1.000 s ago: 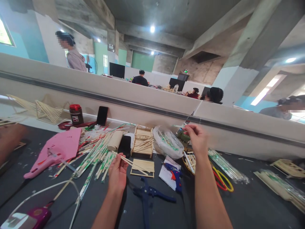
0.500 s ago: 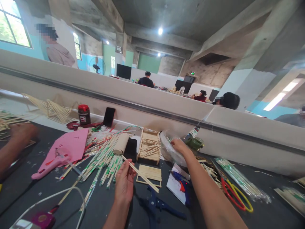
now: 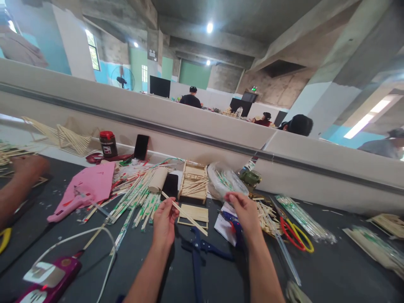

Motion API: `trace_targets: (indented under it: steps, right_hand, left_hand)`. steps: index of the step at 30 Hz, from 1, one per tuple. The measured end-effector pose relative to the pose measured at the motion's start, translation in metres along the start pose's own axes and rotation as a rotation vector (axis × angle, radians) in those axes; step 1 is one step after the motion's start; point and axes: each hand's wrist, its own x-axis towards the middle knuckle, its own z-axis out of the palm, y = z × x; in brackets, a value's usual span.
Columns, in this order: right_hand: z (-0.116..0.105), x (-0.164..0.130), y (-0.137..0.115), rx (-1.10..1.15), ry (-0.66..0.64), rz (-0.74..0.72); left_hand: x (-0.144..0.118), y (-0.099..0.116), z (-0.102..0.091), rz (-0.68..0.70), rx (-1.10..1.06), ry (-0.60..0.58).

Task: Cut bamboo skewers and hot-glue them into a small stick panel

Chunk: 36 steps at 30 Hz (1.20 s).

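A pink glue gun [image 3: 82, 191], red-lidded jar [image 3: 108, 144], phone [image 3: 141, 147] and scissors [image 3: 296, 235] lie about.

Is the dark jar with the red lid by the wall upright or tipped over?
Upright. The jar stands on its base by the partition, red lid on top, label facing the camera.

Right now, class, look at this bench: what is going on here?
A person sits at a dark table strewn with bamboo sticks. Their left hand pinches one thin stick, slanting over a flat stick panel. The right hand hovers empty above a blue glue gun. Blue cutters lie between the forearms. Another person's arm rests at far left.
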Motion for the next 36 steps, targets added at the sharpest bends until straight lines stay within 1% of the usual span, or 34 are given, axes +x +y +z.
trace_targets:
  steps: [2, 5, 8, 10, 15, 18, 21, 25, 29, 33, 36]
  right_hand:
    - [0.016, -0.031, -0.002, 0.139, -0.037, 0.098]
    - [0.037, -0.055, -0.001, 0.209, -0.140, 0.165]
    - [0.050, -0.061, -0.001, 0.193, -0.188, 0.157]
    - [0.055, -0.064, -0.002, 0.205, -0.216, 0.161]
    - [0.066, -0.073, -0.007, 0.337, -0.354, 0.148]
    - [0.071, -0.076, -0.005, 0.388, -0.406, 0.191]
    - [0.075, -0.076, 0.004, 0.425, -0.365, 0.232]
    - [0.081, -0.073, 0.012, 0.472, -0.277, 0.193]
    - [0.083, -0.073, 0.007, 0.412, -0.244, 0.139]
    - [0.077, -0.072, 0.004, 0.331, -0.226, 0.084]
    - [0.068, -0.069, 0.006, 0.318, -0.119, 0.069]
  left_hand:
    - [-0.002, -0.003, 0.001, 0.012, 0.041, -0.027]
    - [-0.005, -0.007, 0.003, 0.018, 0.113, -0.095]
    - [-0.008, -0.010, 0.005, 0.024, 0.192, -0.165]
    - [-0.010, -0.011, 0.006, 0.040, 0.244, -0.192]
    - [-0.017, -0.019, 0.011, 0.069, 0.357, -0.241]
    - [-0.023, -0.024, 0.015, 0.074, 0.402, -0.298]
    - [-0.030, -0.026, 0.017, 0.068, 0.451, -0.345]
    - [-0.038, -0.024, 0.020, 0.060, 0.516, -0.404]
    - [-0.041, -0.018, 0.022, 0.121, 0.582, -0.443]
    - [-0.041, -0.013, 0.018, 0.177, 0.634, -0.437]
    - [-0.041, -0.008, 0.014, 0.181, 0.613, -0.404]
